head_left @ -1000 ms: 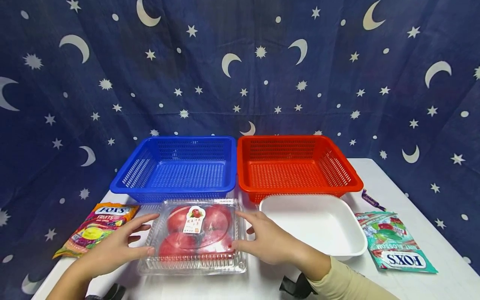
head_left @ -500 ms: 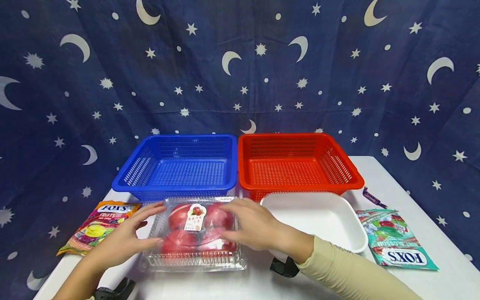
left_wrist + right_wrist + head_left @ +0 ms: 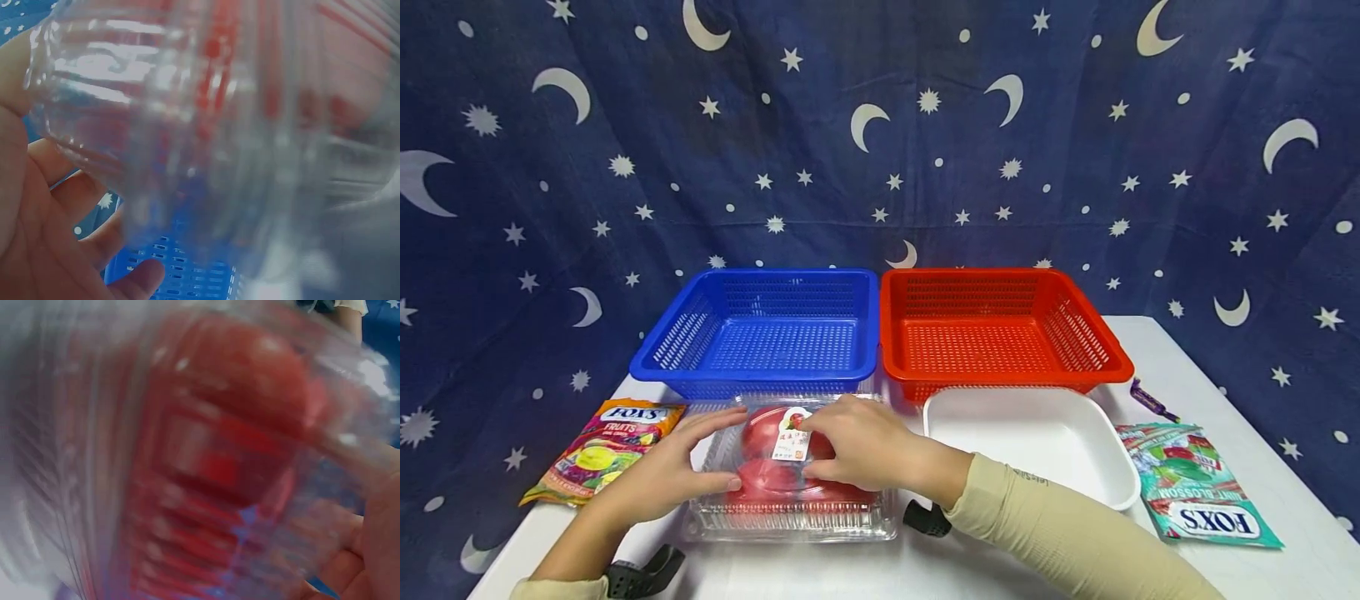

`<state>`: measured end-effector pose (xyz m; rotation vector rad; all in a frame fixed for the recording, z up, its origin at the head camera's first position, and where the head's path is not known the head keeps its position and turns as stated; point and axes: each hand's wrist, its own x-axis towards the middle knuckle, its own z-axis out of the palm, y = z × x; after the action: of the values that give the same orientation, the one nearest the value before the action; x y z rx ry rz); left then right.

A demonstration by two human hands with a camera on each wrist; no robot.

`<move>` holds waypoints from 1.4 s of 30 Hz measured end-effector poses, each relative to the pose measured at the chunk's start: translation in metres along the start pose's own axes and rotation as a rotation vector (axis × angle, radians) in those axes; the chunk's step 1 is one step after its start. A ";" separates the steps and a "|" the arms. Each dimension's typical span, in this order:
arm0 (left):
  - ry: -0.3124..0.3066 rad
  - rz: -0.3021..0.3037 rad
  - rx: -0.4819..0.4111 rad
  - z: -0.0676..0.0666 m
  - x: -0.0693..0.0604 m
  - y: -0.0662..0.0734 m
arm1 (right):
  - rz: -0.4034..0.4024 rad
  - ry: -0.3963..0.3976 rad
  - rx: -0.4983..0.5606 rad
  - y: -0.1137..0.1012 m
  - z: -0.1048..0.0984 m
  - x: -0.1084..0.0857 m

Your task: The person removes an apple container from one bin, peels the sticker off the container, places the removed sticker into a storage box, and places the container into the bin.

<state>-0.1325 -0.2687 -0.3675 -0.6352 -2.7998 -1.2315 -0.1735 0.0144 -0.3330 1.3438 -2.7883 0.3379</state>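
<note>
In the head view, a clear plastic clamshell box holds several round red fruits. A white label with a fruit picture is on its lid. My left hand is at the box's left side, thumb and fingers spread apart. Over the right half of the lid is my right hand, its thumb and forefinger reaching to the label's right edge. Whether they touch the lid I cannot tell. The left wrist view shows relaxed, parted fingers beside the plastic; the right wrist view is blurred, mostly red fruit behind plastic.
Behind the box stand a blue basket and a red basket. A white tub sits to the right. Candy bags lie at both sides, orange and green. A purple-wrapped sweet lies beyond the green one.
My right hand has moved left from the box's right side to over the lid and label. The left hand has shifted slightly right, over the box's left edge. The box stays in place.
</note>
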 end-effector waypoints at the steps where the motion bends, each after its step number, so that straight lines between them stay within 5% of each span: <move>1: 0.000 0.000 0.000 0.000 0.000 0.000 | 0.005 -0.002 -0.006 0.000 0.001 0.001; 42: 0.010 0.037 0.021 0.003 0.000 -0.002 | 0.009 0.197 -0.045 -0.003 0.030 0.007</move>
<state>-0.1330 -0.2678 -0.3705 -0.6746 -2.7761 -1.1934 -0.1737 0.0012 -0.3608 1.2167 -2.6249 0.3824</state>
